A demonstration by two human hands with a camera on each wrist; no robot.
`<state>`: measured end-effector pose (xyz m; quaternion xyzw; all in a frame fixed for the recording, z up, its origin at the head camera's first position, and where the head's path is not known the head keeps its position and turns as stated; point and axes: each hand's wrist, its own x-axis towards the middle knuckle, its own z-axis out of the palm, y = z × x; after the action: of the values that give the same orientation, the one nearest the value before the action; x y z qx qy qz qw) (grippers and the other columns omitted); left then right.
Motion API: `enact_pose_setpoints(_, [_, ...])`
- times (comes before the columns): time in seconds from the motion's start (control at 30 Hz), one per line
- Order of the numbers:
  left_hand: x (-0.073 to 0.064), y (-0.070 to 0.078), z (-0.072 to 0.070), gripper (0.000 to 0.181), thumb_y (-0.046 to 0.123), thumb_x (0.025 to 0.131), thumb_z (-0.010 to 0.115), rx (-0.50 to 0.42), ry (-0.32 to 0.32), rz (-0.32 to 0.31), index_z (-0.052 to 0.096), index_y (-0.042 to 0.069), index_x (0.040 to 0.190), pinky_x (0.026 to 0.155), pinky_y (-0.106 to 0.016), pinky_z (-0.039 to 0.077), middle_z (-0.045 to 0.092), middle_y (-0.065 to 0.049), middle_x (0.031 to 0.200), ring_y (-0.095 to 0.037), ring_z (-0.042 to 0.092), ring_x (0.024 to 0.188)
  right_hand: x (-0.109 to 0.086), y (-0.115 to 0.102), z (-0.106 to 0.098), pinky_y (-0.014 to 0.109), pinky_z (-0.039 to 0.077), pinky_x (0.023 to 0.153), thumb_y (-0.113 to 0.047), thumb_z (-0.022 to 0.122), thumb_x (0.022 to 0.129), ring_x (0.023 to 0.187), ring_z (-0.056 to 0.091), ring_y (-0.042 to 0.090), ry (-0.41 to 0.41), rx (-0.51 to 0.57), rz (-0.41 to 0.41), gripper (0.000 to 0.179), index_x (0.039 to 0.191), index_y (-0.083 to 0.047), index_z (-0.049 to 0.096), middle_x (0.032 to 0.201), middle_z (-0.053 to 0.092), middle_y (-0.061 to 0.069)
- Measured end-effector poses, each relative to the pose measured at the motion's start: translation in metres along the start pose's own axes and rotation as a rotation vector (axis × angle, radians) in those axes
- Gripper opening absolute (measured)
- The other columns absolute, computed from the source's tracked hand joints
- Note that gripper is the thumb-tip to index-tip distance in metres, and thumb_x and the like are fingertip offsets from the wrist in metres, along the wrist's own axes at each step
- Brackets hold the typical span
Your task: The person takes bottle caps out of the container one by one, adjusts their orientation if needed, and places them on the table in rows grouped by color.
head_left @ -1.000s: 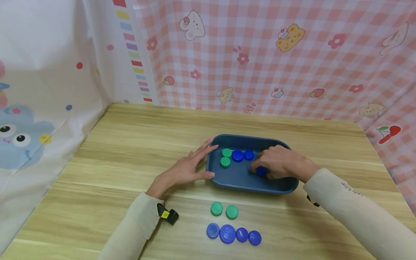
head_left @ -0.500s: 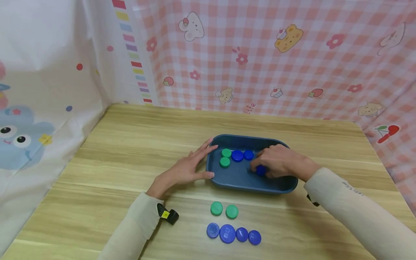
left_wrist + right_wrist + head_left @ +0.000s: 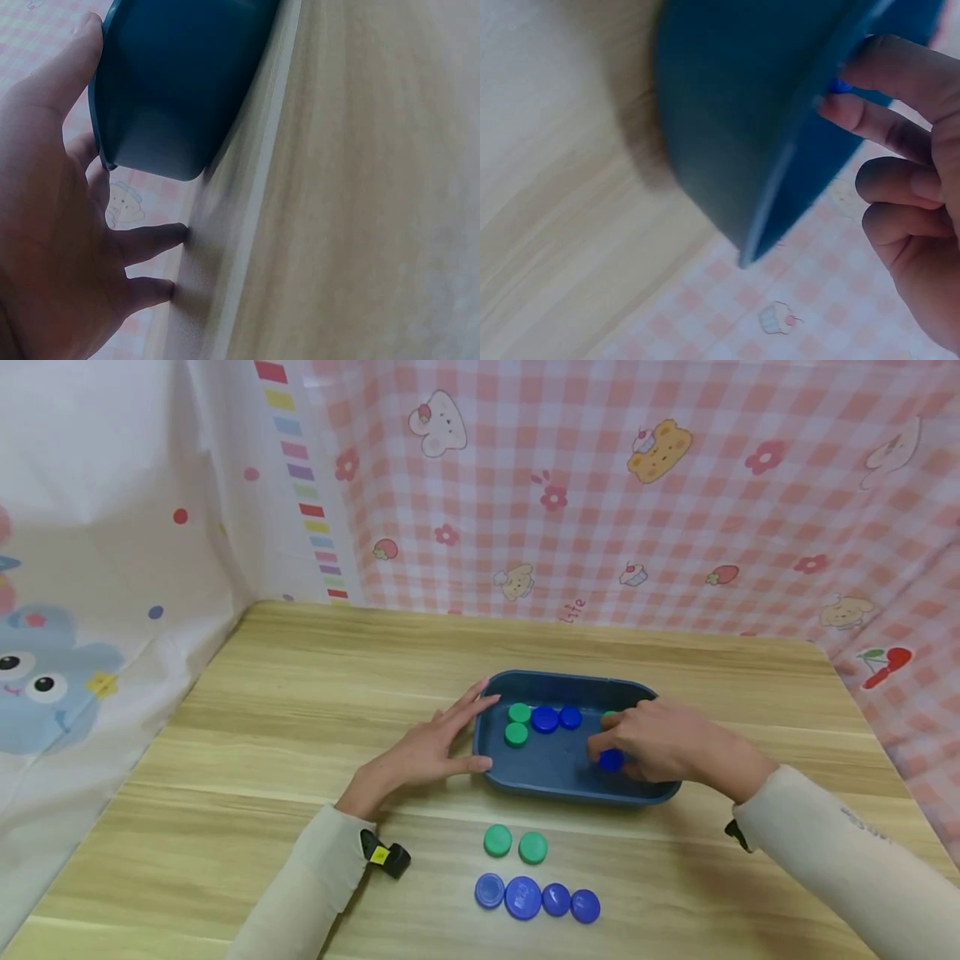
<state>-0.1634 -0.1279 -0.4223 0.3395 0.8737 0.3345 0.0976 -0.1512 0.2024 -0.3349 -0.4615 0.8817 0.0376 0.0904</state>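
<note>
My right hand (image 3: 656, 743) reaches into the right half of a dark blue tray (image 3: 540, 783), pinching a blue bottle cap (image 3: 611, 761) between thumb and finger. In the right wrist view that blue cap (image 3: 841, 85) shows only as a sliver between the fingertips. Behind the hand, a green cap (image 3: 609, 717) is mostly covered. Two green caps (image 3: 516, 735) and two blue caps (image 3: 545, 720) lie toward the tray's left end. My left hand (image 3: 427, 752) rests with spread, straight fingers at the tray's left rim; in the left wrist view its thumb (image 3: 82, 56) lies along that rim.
On the wooden table (image 3: 300, 693) in front of the tray lie two green caps (image 3: 497, 841) and a row of several blue caps (image 3: 522, 897). A pink checked cloth (image 3: 600, 510) hangs behind the table, and a white printed cloth (image 3: 112, 527) hangs at the left.
My right hand has drawn a little to the right with the blue cap, and a green cap behind it now shows. The left hand stays at the tray's left end.
</note>
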Motion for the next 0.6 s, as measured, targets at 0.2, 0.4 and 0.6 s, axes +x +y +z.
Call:
enact_pose_setpoints(0.2, [0.000,-0.001,0.000,0.082,0.060,0.089,0.055,-0.005,-0.004,0.003,0.013,0.034,0.154,0.109,-0.060,0.013,-0.008,0.012,0.159,-0.028,0.024,0.140,-0.012,-0.011,-0.011,0.022,0.028,0.041,-0.017,0.080,0.077,0.044,0.033,0.006,0.072,0.036,0.033,0.030,0.101,-0.029,0.066,0.089,0.061,-0.006])
enact_pose_setpoints(0.4, [0.001,-0.001,-0.002,0.081,0.060,0.089,0.055,0.009,0.006,0.006,0.014,0.035,0.153,0.107,-0.063,0.017,-0.008,0.014,0.159,-0.026,0.022,0.141,-0.028,-0.023,-0.016,0.020,0.031,0.042,-0.024,0.078,0.080,0.043,0.031,0.002,0.083,0.075,0.062,0.029,0.104,-0.033,0.065,0.090,0.059,-0.012])
enact_pose_setpoints(0.6, [0.000,-0.002,0.000,0.081,0.063,0.088,0.053,0.011,0.001,0.002,0.013,0.037,0.153,0.105,-0.065,0.018,-0.009,0.016,0.158,-0.026,0.022,0.141,-0.046,-0.037,-0.016,0.019,0.035,0.047,-0.025,0.079,0.079,0.045,0.034,-0.001,0.102,0.155,0.074,0.031,0.107,-0.032,0.067,0.092,0.061,-0.013])
